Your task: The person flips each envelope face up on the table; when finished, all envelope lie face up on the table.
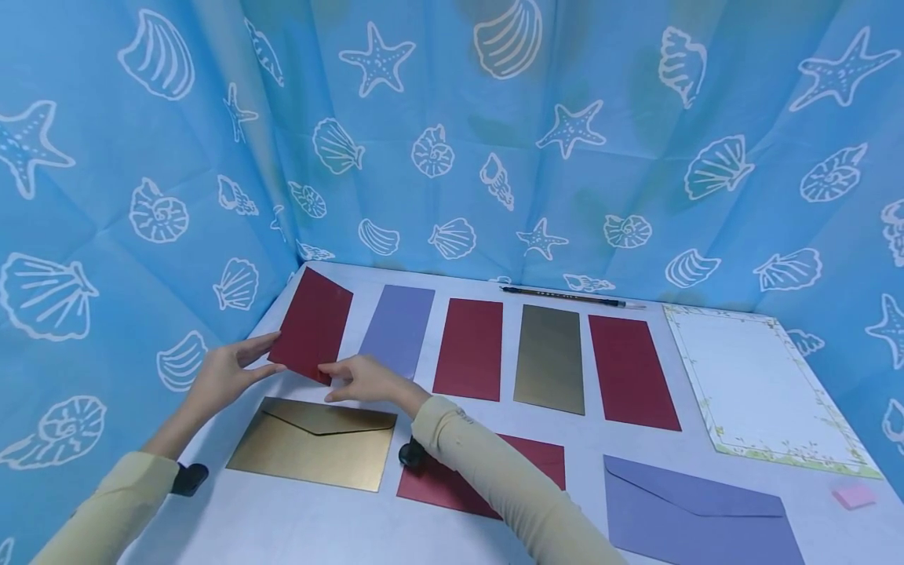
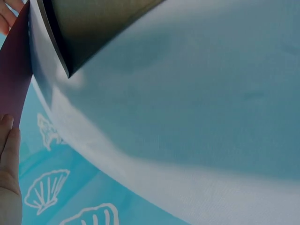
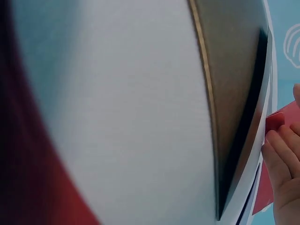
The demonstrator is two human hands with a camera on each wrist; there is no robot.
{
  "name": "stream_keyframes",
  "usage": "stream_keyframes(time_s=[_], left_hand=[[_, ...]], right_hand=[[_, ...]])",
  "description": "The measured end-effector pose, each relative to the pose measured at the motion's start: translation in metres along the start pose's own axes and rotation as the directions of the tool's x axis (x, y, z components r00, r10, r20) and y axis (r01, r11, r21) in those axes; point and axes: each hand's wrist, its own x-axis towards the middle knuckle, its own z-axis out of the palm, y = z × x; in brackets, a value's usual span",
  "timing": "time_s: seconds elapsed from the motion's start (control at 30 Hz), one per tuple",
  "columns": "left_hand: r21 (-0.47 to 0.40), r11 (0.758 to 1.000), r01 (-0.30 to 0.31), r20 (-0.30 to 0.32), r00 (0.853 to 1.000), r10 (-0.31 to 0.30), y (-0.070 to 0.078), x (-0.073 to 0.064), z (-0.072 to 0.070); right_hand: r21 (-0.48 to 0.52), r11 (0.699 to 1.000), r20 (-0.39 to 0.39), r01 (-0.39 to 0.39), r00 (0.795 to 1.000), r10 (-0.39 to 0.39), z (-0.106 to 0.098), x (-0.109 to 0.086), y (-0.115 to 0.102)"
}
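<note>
At the back left, a dark red envelope (image 1: 311, 326) is held in both hands, its near edge tilted up off the table. My left hand (image 1: 229, 373) pinches its lower left corner between thumb and fingers. The lower right corner is pinched by my right hand (image 1: 370, 382), whose fingertips also show against red paper in the right wrist view. Just below the hands lies a gold envelope (image 1: 318, 455) with its pointed flap uppermost. Under my right forearm, another red envelope (image 1: 452, 490) is partly hidden.
Right of the held envelope lie a purple envelope (image 1: 399, 326), a red one (image 1: 468, 349), a bronze one (image 1: 549, 361) and another red one (image 1: 632, 373). A brush pen (image 1: 565, 296) lies behind. Rightward are floral-bordered paper (image 1: 766, 384), a flapped purple envelope (image 1: 692, 510) and a pink block (image 1: 854, 496).
</note>
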Motion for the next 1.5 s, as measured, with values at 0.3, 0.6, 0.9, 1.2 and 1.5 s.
stream_keyframes(time_s=[0.3, 0.6, 0.9, 1.2, 1.5], left_hand=[[0.067, 0.997, 0.036, 0.059, 0.997, -0.04, -0.009, 0.005, -0.005], [0.112, 0.99, 0.084, 0.126, 0.987, -0.098, -0.018, 0.01, -0.001], [0.139, 0.979, 0.152, 0.181, 0.967, -0.176, -0.028, 0.012, 0.008], [0.188, 0.968, 0.166, 0.204, 0.958, -0.204, -0.03, 0.011, 0.013], [0.218, 0.969, 0.114, 0.199, 0.967, -0.159, -0.023, 0.009, 0.013]], right_hand=[[-0.151, 0.988, 0.024, 0.005, 1.0, -0.001, 0.0, 0.001, -0.005], [-0.168, 0.986, 0.023, -0.014, 1.0, 0.018, 0.003, 0.004, -0.003], [-0.217, 0.976, 0.018, -0.011, 1.0, 0.015, 0.005, 0.006, -0.005], [-0.256, 0.966, 0.032, 0.03, 0.999, -0.023, 0.004, 0.007, -0.007], [-0.279, 0.959, 0.055, 0.047, 0.998, -0.033, 0.0, 0.003, -0.01]])
